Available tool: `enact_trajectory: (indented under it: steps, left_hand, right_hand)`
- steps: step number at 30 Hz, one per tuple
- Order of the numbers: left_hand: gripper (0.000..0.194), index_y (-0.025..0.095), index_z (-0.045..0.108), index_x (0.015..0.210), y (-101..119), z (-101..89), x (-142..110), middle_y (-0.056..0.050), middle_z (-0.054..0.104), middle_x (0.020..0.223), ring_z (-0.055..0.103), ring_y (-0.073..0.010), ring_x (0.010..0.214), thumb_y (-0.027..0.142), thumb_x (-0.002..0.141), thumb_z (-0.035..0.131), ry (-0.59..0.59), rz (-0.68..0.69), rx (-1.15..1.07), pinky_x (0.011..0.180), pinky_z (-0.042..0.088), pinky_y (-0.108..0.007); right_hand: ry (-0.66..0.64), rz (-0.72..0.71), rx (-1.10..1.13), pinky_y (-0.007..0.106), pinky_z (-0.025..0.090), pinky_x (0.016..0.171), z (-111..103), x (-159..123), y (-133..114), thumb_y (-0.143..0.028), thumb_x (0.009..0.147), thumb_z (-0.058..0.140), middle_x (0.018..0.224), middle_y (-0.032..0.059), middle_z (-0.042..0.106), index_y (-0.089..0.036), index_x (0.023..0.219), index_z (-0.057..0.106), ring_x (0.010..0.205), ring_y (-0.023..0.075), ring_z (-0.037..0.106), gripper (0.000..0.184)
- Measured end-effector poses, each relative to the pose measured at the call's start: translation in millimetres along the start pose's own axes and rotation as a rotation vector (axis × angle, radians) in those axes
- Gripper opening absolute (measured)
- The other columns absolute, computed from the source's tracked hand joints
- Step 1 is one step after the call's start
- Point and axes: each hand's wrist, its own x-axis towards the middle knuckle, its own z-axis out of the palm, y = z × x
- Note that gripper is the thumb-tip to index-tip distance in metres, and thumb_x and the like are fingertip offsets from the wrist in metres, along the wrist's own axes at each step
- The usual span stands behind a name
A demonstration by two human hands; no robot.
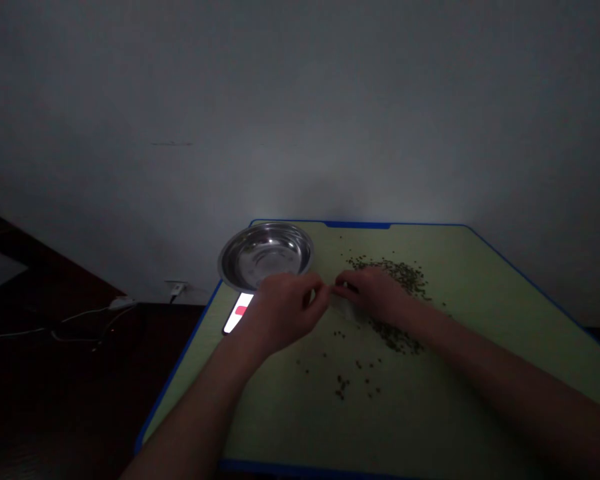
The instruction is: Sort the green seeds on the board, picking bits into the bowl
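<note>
My left hand (293,310) is closed in a pinch, its fingertips meeting those of my right hand (377,291) over the middle of the table. The right hand is pinched too. From between the fingertips hangs a pale, see-through small plastic bag (347,308), dim and partly hidden by the right hand. Dark small seeds or beans (397,273) lie in a loose heap behind and under the right forearm, with several strays (341,385) nearer to me. Beyond my left hand stands a shiny steel bowl (267,257); no contents show in it.
A phone (237,317) with a bright white and red screen lies by the bowl, partly behind my left wrist. The pale green table (480,280) has a blue rim and stands against a wall (300,120). Cables and a plug (177,290) are at left.
</note>
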Motion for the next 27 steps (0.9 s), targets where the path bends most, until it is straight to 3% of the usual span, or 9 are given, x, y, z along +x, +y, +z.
enact_trajectory:
  steps: [7,12,19,27]
  left_hand:
    - [0.030,0.016,0.054,0.058,-1.3,-0.4,0.6,0.005,0.043,0.047,0.038,-0.0075,0.044,0.027,0.086,0.049,0.087,0.037,-0.025,0.049,0.023,-0.024]
    - [0.031,0.016,0.050,0.055,-2.0,-1.7,0.7,0.006,0.040,0.046,0.034,-0.0060,0.043,0.023,0.085,0.049,0.242,0.071,-0.067,0.047,0.023,-0.023]
    - [0.029,0.017,0.052,0.058,-4.2,-4.7,0.0,0.006,0.040,0.047,0.034,-0.0062,0.043,0.024,0.085,0.049,0.306,0.086,-0.084,0.047,0.025,-0.022]
    - [0.029,0.018,0.047,0.057,-9.7,-4.9,0.0,0.007,0.037,0.047,0.034,-0.0062,0.042,0.024,0.086,0.049,0.462,0.105,-0.117,0.045,0.026,-0.022]
  right_hand:
    - [-0.091,-0.152,-0.004,0.028,0.034,0.053,-6.9,-3.1,-24.5,-0.036,0.094,0.052,0.069,0.0051,0.072,-0.019,0.083,0.070,0.060,0.0184,0.065,0.027]
    - [-0.122,-0.241,0.056,0.028,0.037,0.060,-9.0,-5.0,-36.2,-0.028,0.093,0.053,0.083,0.0044,0.075,-0.020,0.089,0.069,0.069,0.0180,0.066,0.018]
    - [-0.103,-0.304,0.133,0.029,0.042,0.066,-18.2,-7.4,-47.8,-0.025,0.093,0.054,0.080,0.0055,0.072,-0.018,0.086,0.067,0.072,0.0184,0.065,0.016]
    - [-0.080,-0.451,0.218,0.038,0.044,0.082,4.6,2.5,-72.4,-0.018,0.092,0.051,0.098,0.0068,0.070,-0.021,0.094,0.067,0.092,0.0218,0.061,0.016]
